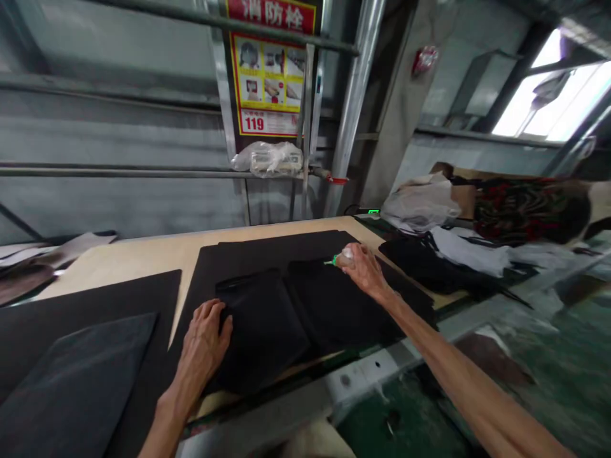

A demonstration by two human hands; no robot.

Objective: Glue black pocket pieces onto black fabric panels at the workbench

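Two dark fabric pieces lie side by side on a larger black sheet (248, 251). My left hand (205, 337) rests at the left edge of the left fabric piece (262, 324), its fingers slightly spread and nothing held. Over the top part of the right fabric piece (334, 312), my right hand (365, 270) is closed around a small whitish bottle (347, 254) with a green nozzle that points left.
Another black sheet with a grey-black piece (90, 369) lies on the pale tabletop (124, 254) at left. Dark cloth (424, 261) and plastic-wrapped items (422, 200) are at right. A metal rail (363, 375) borders the near edge.
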